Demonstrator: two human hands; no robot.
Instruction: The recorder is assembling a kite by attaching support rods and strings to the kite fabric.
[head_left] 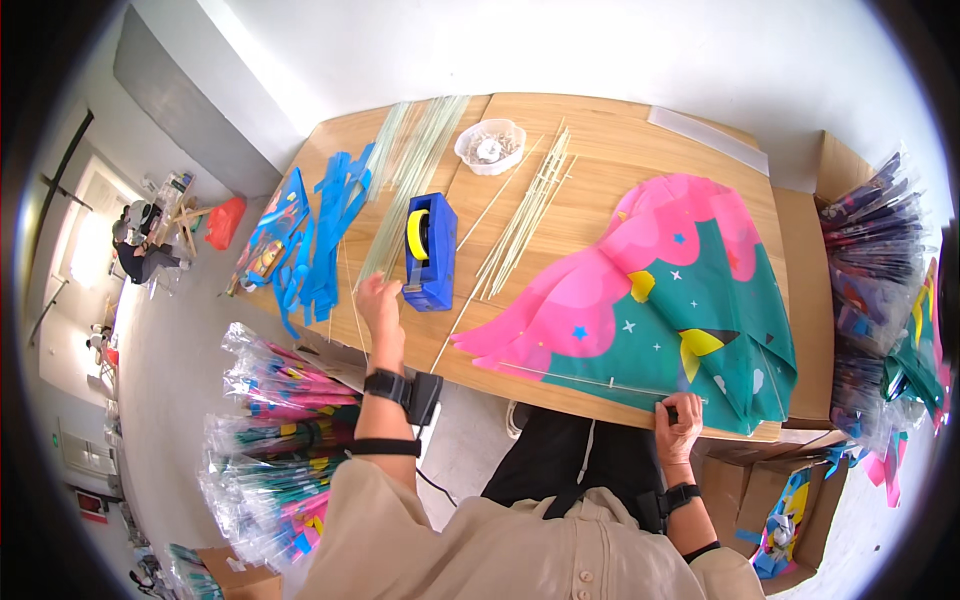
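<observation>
A pink and green printed kite point(640, 300) lies folded over the right part of the table, with a thin pale rod point(570, 377) along its near edge. My right hand point(680, 418) is closed at that near edge, fingers curled on the fabric by the rod's right end. My left hand point(380, 305) is raised beside the cutter end of a blue tape dispenser point(434, 265) that carries a yellow-cored roll. Its fingers are drawn together; whatever sits between them is too small to make out. Several thin wooden sticks point(525, 215) lie between the dispenser and the kite.
Blue fabric strips point(335, 235) and pale rods point(420, 150) cover the table's left part. A white bowl point(490, 146) of small parts stands at the back. Bagged kites point(280, 440) hang at the left; more bagged ones point(870, 270) and an open carton point(740, 500) are at the right.
</observation>
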